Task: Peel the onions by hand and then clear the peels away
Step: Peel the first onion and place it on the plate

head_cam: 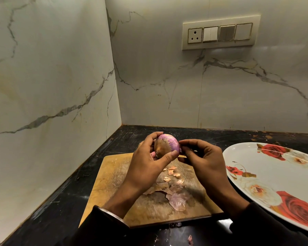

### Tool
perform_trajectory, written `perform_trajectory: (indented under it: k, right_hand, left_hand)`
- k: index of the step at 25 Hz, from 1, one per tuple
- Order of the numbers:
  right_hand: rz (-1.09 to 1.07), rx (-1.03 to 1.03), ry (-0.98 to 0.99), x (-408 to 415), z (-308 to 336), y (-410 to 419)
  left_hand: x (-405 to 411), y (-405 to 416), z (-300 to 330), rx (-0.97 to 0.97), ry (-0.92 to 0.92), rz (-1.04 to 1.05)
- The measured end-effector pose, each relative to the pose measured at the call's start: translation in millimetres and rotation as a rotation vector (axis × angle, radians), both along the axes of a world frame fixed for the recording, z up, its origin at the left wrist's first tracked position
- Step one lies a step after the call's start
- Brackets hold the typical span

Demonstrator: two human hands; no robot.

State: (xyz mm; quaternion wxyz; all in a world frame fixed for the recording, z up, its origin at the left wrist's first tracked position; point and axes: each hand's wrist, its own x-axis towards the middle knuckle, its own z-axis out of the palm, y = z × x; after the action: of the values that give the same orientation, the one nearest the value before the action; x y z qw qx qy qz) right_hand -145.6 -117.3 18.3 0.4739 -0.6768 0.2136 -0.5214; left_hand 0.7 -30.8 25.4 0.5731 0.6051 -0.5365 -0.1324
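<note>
A partly peeled purple onion [165,144] with a brown patch of dry skin is held above the wooden cutting board [114,173]. My left hand [146,160] grips it, fingers curled over the top and thumb under its front. My right hand [201,157] touches the onion's right side, its thumb and fingertips pinching at the skin there. Several loose onion peels [174,194] lie on the board below my hands.
A large white oval plate [274,174] with red rose print lies on the black counter [64,206] to the right of the board. Marble walls close the corner behind and to the left. A small peel scrap [190,239] lies on the counter near the front edge.
</note>
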Motion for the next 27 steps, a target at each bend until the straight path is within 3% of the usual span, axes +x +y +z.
perform_trajectory:
  k: [6, 16, 20, 23, 27]
  right_hand:
    - [0.139, 0.066, -0.025, 0, 2, 5]
    - [0.037, 0.113, -0.025, -2, 2, 1]
    - [-0.067, 0.073, 0.061, 0, -3, -3]
    - [-0.169, -0.011, 0.234, -2, -5, -9]
    - [-0.031, -0.038, 0.510, -2, -3, -7]
  left_hand:
    - [-2, 2, 4, -0.026, 0.043, -0.039]
    - [-7, 5, 10, -0.006, 0.131, -0.144]
    - [-7, 5, 10, -0.004, 0.164, -0.155]
    - [-7, 4, 8, -0.007, 0.120, -0.153]
    - [-7, 4, 7, -0.013, 0.058, -0.121]
